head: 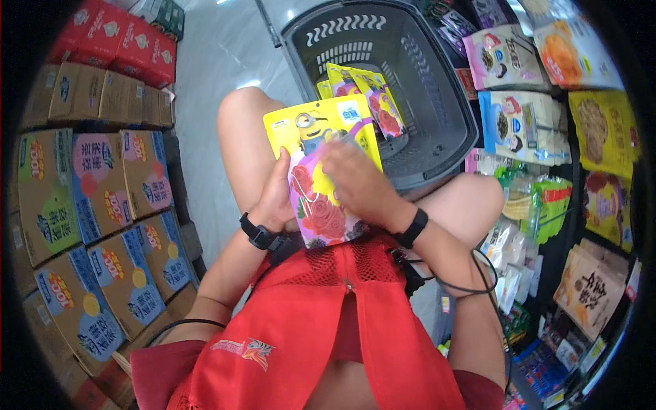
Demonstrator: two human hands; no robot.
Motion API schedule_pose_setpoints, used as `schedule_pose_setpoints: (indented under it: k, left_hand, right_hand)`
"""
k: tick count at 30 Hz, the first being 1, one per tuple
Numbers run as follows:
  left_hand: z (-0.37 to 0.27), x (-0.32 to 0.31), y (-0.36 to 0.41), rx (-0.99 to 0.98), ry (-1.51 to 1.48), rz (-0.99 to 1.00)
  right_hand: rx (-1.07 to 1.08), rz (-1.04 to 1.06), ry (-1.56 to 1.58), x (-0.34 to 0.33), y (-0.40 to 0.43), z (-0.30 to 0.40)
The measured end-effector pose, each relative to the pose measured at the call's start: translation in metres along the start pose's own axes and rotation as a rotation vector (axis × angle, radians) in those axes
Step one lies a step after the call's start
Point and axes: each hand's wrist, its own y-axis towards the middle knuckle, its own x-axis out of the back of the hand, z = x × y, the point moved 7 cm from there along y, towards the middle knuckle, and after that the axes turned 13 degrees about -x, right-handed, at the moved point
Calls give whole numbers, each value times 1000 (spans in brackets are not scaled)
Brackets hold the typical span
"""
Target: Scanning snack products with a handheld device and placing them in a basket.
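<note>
A yellow and purple snack pouch [320,220] printed with a cartoon Minion and red roses is upright over my lap. My left hand [275,200] grips its left edge, thumb in front. Across the front passes my right hand [359,184], blurred by motion; its fingertips are over the middle of the pouch, and whether they touch it or hold anything is unclear. Beyond my knees stands a dark grey plastic shopping basket [441,169], with several matching pouches [385,110] inside, partly hidden behind the held one.
Cardboard cartons [105,184] are stacked on the left, with red boxes [143,48] behind them. At the right, a shelf displays bagged snacks, including a blue and white bag [523,125] and a yellow bag [602,130]. A black cable [494,307] runs by my right arm.
</note>
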Motion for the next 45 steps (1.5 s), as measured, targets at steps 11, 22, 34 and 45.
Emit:
schedule_pose_setpoints:
  k: [11,22,34,45]
  left_hand:
    - [4,10,-1,219,7,82]
    - [-36,-68,-16,-175,-14,222]
    - [-44,-150,-2,-914,1482,25]
    - [-2,-152,-16,-618,457,477]
  right_hand:
    - [205,-41,171,-5,-25,42]
    - [-595,-210,1326,57,-51,-88]
    - [-688,-379,1131,108,-71,-49]
    - [-107,-472,-7,121,-36,54]
